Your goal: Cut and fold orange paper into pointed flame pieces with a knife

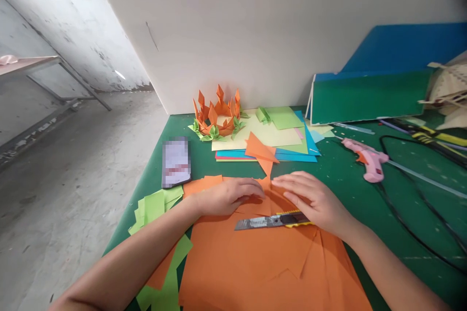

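My left hand (237,195) rests on orange paper sheets (251,262), its fingers loosely bent and lying over the far edge. My right hand (315,199) faces it from the right, fingers stretched out and thumb apart. Between the fingertips of both hands and just beyond them is a folded orange paper piece (261,153) with pointed corners. Whether the fingertips touch its lower tip I cannot tell. A utility knife (260,222), blade out and pointing left, lies on the orange sheets; its yellow handle runs partly under my right hand.
An orange and green folded-paper crown (215,121) stands at the back, beside stacked coloured paper (226,146). A phone (176,163) and green paper scraps (153,209) lie left. Right are a pink glue gun (367,158) with its cord, pliers (434,138) and a green board (370,97).
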### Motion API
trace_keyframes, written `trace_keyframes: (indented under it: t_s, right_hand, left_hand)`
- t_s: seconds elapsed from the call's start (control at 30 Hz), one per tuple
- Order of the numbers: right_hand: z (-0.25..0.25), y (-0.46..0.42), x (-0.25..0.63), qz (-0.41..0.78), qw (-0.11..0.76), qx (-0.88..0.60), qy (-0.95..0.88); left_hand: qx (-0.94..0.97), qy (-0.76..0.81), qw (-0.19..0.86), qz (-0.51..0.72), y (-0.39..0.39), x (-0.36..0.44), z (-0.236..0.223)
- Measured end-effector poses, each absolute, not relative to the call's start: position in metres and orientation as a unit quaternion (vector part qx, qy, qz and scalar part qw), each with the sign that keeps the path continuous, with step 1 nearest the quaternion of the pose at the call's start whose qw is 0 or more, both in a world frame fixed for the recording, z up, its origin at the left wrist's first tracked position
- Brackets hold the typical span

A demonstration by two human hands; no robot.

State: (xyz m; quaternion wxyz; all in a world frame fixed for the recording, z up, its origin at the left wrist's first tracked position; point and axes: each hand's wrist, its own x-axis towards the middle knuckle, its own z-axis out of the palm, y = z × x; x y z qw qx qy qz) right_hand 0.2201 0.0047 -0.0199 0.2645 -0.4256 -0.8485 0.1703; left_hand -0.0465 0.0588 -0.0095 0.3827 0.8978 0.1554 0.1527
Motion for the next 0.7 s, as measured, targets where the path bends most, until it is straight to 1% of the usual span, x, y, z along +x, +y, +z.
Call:
trace_keyframes:
  t_s: [0.13, 0.23, 0.47, 0.6, 0.7]
  right_hand:
    - [-0.021, 0.008, 0.211, 0.173, 0.209, -0.439, -0.857]
    - [-0.022, 0.008, 0.204, 0.169, 0.187, -0.443, -0.861]
    - [-0.022, 0.008, 0.203, 0.160, 0.181, -0.449, -0.860]
    - [-0.020, 0.009, 0.205, 0.198, 0.172, -0.454, -0.852]
    - [-0.019, 0.009, 0.206, 0.227, 0.186, -0.447, -0.845]
  left_hand:
    - [0.903, 0.148, 0.371, 0.160, 0.058, -0.045, -0.014]
    - [0.908, 0.141, 0.363, 0.156, 0.058, -0.045, -0.014]
    - [0.929, 0.201, 0.278, 0.142, 0.055, -0.043, -0.009]
    - [0.919, 0.236, 0.288, 0.128, 0.052, -0.043, -0.007]
    - [0.911, 0.247, 0.304, 0.127, 0.050, -0.043, -0.006]
